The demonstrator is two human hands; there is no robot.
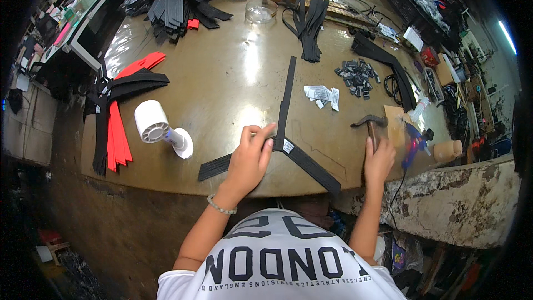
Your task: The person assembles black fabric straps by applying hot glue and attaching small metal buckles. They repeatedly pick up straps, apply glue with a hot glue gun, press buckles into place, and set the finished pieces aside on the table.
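In my right hand (380, 161) is a hammer (375, 126), its dark head lying toward the far side and the fingers closed round its wooden handle. Three stacks of black straps (286, 97) meet in a Y shape on the table in front of me. A small white label (288, 146) lies at the joint. Beside that joint is my left hand (250, 155), thumb and forefinger apart, with nothing visible between them. Whether its fingertips touch the straps is hard to tell. White labels (322, 95) and a heap of small dark metallic clips (357, 78) lie farther right.
A white handheld fan (152, 122) stands on the left, near red straps (117, 136) and black straps (139, 81). More black straps (169, 3) are piled at the back. A blue corded tool (412, 143) and a tan cup (447, 149) sit at the right edge.
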